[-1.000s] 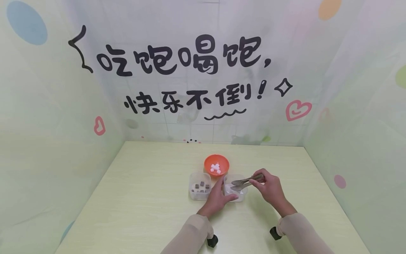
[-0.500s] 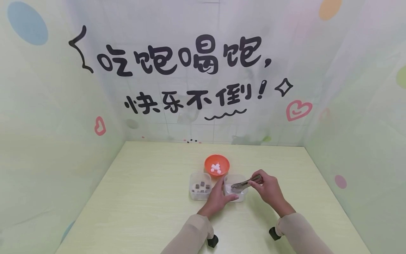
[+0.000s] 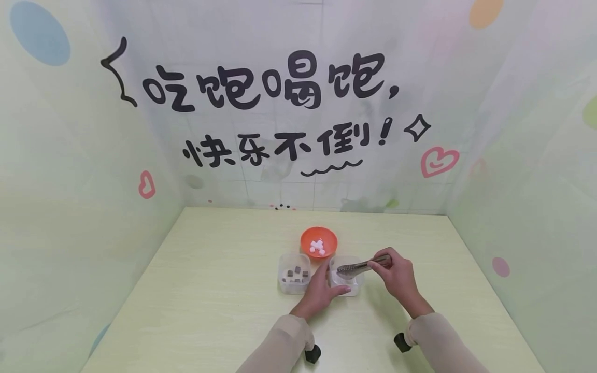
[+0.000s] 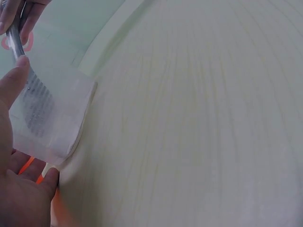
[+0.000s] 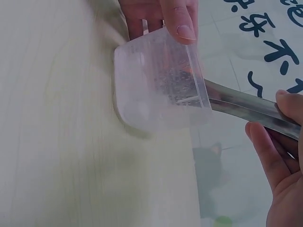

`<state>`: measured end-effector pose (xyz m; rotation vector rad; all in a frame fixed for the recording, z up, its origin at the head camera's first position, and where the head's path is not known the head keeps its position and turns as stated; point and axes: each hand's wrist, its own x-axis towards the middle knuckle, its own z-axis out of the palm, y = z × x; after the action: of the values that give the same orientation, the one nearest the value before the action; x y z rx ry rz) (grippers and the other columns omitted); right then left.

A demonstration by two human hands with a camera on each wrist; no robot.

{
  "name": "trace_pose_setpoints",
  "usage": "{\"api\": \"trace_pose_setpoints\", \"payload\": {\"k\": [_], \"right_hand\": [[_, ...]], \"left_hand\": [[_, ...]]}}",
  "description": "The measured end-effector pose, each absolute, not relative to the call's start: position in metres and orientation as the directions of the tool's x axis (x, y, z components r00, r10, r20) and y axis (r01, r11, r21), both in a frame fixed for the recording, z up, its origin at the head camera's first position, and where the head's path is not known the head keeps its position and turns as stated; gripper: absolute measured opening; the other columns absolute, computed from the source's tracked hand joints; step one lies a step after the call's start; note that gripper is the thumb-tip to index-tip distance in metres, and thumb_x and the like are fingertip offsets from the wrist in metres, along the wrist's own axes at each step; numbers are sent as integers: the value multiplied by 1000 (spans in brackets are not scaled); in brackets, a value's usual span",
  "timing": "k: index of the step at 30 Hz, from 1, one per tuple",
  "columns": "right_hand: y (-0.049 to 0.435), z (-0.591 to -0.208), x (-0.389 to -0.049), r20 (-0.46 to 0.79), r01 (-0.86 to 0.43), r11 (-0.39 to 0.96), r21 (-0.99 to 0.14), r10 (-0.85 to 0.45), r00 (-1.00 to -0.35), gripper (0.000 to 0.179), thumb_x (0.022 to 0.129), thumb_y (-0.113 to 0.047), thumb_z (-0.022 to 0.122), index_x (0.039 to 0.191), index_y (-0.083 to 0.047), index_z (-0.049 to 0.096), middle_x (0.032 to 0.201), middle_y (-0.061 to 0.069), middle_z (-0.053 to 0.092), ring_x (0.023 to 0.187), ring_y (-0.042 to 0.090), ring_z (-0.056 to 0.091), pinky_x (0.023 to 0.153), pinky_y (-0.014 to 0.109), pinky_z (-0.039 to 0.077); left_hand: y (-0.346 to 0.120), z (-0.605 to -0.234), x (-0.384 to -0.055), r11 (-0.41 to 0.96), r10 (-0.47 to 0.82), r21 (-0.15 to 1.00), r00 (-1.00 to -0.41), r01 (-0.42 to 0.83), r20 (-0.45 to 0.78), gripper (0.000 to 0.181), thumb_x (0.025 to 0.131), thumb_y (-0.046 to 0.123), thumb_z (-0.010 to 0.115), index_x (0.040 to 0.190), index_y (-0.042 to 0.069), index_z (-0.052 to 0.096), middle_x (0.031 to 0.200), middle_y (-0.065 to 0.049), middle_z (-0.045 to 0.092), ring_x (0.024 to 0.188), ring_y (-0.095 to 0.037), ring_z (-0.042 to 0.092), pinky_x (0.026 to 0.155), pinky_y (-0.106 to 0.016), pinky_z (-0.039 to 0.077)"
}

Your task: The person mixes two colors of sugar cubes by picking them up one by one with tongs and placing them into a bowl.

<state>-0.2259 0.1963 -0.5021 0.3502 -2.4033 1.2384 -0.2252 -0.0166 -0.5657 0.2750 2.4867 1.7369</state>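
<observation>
As right hand [image 3: 398, 277] grips tongs [image 3: 359, 268], wall [image 3: 289, 116] reads "吃饱喝饱,快乐不倒!"

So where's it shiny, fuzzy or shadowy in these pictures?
Right wrist view: a pale shine along the metal tongs; left wrist view: their wide end looks fuzzy through the cloudy box; head view: a soft shadow on the table near the right hand.

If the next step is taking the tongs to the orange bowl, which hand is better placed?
Right, most likely: the right hand grips the tongs, their tips inside the right clear container. The left hand, though closer to the orange bowl, is holding that container.
</observation>
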Motion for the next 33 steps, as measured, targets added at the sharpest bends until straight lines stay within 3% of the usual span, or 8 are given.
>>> {"api": "trace_pose_setpoints", "payload": {"k": [13,23,33], "right_hand": [[199,-500,-228,504,-401,536,-742,53,-862,19,80,-7,80,90,-4,65,72,7,70,63,10,67,54,17,51],[198,-493,-230,479,-364,483,-796,135,-867,18,81,-5,79,92,-3,65,77,11,72,64,-2,64,55,14,49],[193,-487,-235,502,-400,422,-814,162,-850,19,80,-3,79,92,1,64,77,14,71,64,-1,63,53,14,47]], "left_hand": [[-17,-566,-225,329,205,938,-978,104,37,96,77,30,83,154,16,28,150,-5,40,138,-25,36,113,-47,29],[-16,-565,-225,331,195,939,-980,96,32,95,76,30,84,154,21,28,151,-2,39,138,-24,34,113,-47,29],[-16,-566,-225,338,184,938,-983,78,16,97,77,32,83,154,22,27,153,-4,36,139,-26,33,112,-46,30]]}}
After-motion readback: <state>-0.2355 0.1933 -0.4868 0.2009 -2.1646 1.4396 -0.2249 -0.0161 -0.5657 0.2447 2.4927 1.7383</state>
